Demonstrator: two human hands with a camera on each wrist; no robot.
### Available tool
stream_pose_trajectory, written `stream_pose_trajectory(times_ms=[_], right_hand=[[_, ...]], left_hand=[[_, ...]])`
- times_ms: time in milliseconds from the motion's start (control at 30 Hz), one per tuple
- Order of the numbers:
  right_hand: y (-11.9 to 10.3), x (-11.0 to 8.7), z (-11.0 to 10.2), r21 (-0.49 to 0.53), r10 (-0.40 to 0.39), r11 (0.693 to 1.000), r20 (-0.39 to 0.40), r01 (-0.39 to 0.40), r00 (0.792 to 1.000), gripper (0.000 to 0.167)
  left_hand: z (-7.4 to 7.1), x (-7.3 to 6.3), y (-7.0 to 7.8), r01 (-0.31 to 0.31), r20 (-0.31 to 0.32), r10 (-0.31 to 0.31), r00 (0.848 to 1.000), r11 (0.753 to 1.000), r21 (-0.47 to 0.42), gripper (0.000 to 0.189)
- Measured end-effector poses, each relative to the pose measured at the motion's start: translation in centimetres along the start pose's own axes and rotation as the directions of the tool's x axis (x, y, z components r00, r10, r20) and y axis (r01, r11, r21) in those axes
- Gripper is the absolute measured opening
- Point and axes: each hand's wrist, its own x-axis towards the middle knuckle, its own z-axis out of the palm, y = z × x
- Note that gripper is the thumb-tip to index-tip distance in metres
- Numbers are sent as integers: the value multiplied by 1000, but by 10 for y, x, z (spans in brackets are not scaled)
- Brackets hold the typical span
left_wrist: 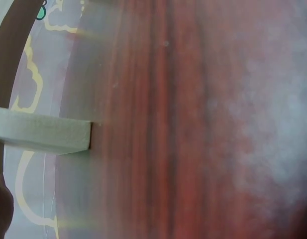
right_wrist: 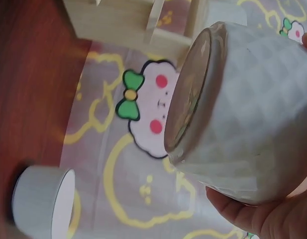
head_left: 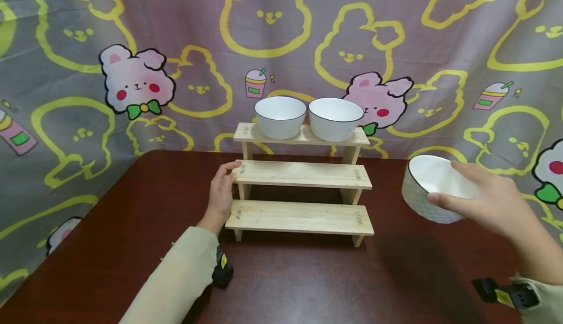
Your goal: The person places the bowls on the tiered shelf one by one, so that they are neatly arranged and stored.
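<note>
My right hand point(head_left: 488, 197) grips a white bowl point(head_left: 418, 194) by its rim, thumb at the near side and fingers at the far side. The bowl has a thin dark rim and a dimpled outer wall; it is tilted in the air right of the three-tier wooden stand point(head_left: 303, 172). In the right wrist view its base and dimpled wall point(right_wrist: 262, 109) fill much of the picture. My left hand point(head_left: 222, 192) holds the left end of the stand's middle shelf. Two more white bowls point(head_left: 280, 118) stand side by side on the top shelf.
The stand sits on a dark red-brown table point(head_left: 132, 226). Another white bowl point(right_wrist: 36, 201) rests on the table in the right wrist view. A patterned cloth point(head_left: 198, 31) with rabbit drawings hangs behind the table and along its sides.
</note>
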Motion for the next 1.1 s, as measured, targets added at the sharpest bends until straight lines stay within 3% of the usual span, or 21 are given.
stream_pose_trajectory(times_ms=[467, 667, 933, 1100], right_hand=[[-49, 17, 3, 63, -181, 982, -2, 180, 984, 83], [-71, 23, 8, 63, -222, 974, 39, 219, 974, 84], [-99, 29, 18, 115, -337, 936, 28, 332, 941, 80], [-114, 33, 23, 118, -354, 931, 54, 346, 934, 81]], left_hand=[[0, 2, -1, -13, -8, 13, 1000, 999, 29, 34], [0, 0, 0, -5, -7, 6, 1000, 999, 35, 35], [0, 0, -2, -9, -4, 9, 1000, 999, 32, 35], [0, 1, -1, -24, 0, 24, 1000, 999, 47, 34]])
